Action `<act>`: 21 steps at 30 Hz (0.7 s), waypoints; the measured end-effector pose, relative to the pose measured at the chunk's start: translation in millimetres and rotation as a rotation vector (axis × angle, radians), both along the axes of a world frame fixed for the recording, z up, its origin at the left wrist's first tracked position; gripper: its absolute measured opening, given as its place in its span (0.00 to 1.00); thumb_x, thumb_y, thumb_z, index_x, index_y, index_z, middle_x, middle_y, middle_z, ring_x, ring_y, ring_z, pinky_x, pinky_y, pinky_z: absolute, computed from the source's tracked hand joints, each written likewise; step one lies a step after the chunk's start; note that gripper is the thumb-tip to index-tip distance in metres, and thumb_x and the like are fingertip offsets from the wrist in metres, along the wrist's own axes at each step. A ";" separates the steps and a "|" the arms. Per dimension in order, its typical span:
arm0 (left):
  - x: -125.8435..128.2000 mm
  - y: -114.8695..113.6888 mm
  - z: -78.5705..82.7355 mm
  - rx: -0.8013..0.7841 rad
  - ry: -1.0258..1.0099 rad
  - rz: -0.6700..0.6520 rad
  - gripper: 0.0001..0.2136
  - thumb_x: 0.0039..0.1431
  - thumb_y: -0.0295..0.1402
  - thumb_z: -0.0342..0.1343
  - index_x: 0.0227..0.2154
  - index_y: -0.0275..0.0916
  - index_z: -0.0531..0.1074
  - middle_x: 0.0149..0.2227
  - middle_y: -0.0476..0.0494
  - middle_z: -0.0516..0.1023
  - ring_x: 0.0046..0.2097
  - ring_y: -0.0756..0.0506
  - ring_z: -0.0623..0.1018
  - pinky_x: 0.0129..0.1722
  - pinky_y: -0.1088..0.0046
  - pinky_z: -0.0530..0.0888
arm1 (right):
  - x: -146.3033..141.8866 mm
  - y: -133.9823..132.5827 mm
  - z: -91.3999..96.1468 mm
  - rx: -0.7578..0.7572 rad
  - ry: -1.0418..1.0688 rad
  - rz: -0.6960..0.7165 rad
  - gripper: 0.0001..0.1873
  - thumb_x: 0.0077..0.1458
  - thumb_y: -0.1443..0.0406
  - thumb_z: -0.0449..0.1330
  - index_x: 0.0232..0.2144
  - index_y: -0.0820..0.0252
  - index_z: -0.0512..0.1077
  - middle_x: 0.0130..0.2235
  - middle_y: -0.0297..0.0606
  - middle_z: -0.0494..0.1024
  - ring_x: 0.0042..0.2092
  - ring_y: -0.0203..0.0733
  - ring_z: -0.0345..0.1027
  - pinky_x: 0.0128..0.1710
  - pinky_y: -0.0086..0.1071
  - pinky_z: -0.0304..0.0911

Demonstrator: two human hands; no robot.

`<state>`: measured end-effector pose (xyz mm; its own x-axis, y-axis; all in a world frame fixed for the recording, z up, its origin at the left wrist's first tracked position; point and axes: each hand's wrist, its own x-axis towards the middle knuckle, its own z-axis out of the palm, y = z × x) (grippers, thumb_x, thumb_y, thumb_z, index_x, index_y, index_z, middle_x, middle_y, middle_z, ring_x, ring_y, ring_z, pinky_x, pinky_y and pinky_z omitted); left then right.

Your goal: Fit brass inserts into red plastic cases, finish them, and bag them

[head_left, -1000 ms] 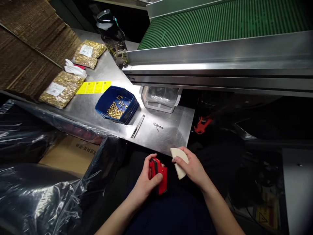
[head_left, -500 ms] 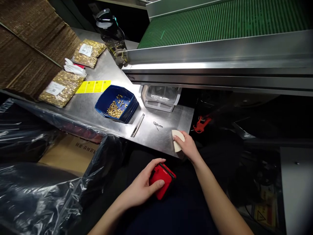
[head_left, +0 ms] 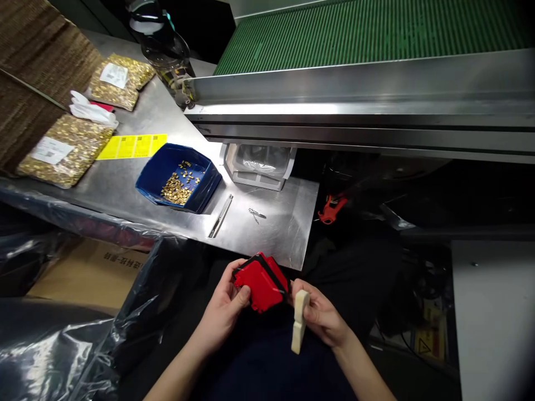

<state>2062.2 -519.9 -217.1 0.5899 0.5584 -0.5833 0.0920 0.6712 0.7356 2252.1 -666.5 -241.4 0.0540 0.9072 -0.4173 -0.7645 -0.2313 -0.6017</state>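
Our left hand (head_left: 228, 298) keeps its grip closed around a boxy red-and-black part (head_left: 261, 281) at six o'clock in our view. Our right hand (head_left: 320, 314) pinches a thick cream-coloured pad (head_left: 300, 320), seen edge-on, at the part's four o'clock. At its eleven o'clock, a blue open-topped bin (head_left: 204, 189) holding small gold-coloured pieces (head_left: 176, 189) stands on our silver metal bench (head_left: 288, 239).

Right hand (head_left: 324, 318) has room toward the table corner (head_left: 287, 246); conveyor frame (head_left: 359, 92) blocks beyond
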 end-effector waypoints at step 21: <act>26.0 -5.4 42.1 -0.581 -0.329 -0.411 0.38 0.56 0.36 0.69 0.67 0.45 0.60 0.55 0.39 0.77 0.51 0.43 0.79 0.51 0.69 0.72 | 50.9 46.7 65.0 -0.064 -0.051 0.506 0.23 0.54 0.50 0.71 0.40 0.62 0.73 0.34 0.33 0.74 0.33 0.33 0.67 0.33 0.24 0.61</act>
<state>2088.2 -525.3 -175.0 0.8765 -0.0837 -0.4740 0.2549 0.9161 0.3095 2303.0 -619.8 -176.4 -0.3636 0.7978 -0.4809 -0.5172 -0.6023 -0.6081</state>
